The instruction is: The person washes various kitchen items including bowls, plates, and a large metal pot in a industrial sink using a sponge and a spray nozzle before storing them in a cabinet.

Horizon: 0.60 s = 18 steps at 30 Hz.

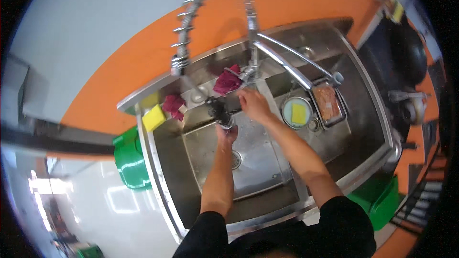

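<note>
Over the left basin of a steel double sink (294, 177), my left hand (227, 134) is closed around the black spray head (219, 110) of the faucet, whose coiled spring hose (196, 0) arches above. My right hand (253, 104) is raised by the divider, just in front of the faucet base (249, 74) and a crumpled dark red cloth (227, 81). Its fingers are loosely bent and slightly apart, with nothing visible in them. A thin metal lever (233, 71) sticks out over that cloth. No water stream can be made out.
On the left ledge are a second red cloth (174, 106) and a yellow sponge (154, 118). The right basin holds a round bowl (287, 111) with a yellow sponge (299, 113) and a rectangular tray (342, 114) of orange-pink contents. Green bins (130, 160) flank the sink; dark pans (409, 52) stand right.
</note>
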{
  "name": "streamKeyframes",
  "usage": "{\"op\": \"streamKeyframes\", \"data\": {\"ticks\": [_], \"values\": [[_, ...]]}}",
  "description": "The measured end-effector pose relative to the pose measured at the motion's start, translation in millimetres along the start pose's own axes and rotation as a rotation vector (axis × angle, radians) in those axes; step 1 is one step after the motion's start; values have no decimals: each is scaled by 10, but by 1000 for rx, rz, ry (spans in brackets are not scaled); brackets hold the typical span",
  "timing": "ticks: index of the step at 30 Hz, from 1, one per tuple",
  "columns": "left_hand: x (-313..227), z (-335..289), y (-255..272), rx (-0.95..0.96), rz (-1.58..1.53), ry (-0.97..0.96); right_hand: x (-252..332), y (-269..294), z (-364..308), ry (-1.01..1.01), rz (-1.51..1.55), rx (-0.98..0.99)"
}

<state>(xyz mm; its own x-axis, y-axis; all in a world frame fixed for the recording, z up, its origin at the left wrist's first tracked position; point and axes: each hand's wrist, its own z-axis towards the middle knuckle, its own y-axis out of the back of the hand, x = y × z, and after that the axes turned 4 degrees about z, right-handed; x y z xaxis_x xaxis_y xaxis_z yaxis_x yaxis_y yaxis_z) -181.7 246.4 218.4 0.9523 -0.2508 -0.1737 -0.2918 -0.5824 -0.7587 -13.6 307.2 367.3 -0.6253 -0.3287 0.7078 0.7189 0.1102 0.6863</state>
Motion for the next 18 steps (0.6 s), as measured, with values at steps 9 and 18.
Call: {"op": "streamKeyframes", "data": {"ticks": [9, 18], "values": [[-234, -1347, 1007, -377, 2393, -58, 40, 77, 1079, -409, 836, 250], [-686, -3185, 1418, -686, 2070, -337, -491, 40, -3, -366, 1138, -159]]}}
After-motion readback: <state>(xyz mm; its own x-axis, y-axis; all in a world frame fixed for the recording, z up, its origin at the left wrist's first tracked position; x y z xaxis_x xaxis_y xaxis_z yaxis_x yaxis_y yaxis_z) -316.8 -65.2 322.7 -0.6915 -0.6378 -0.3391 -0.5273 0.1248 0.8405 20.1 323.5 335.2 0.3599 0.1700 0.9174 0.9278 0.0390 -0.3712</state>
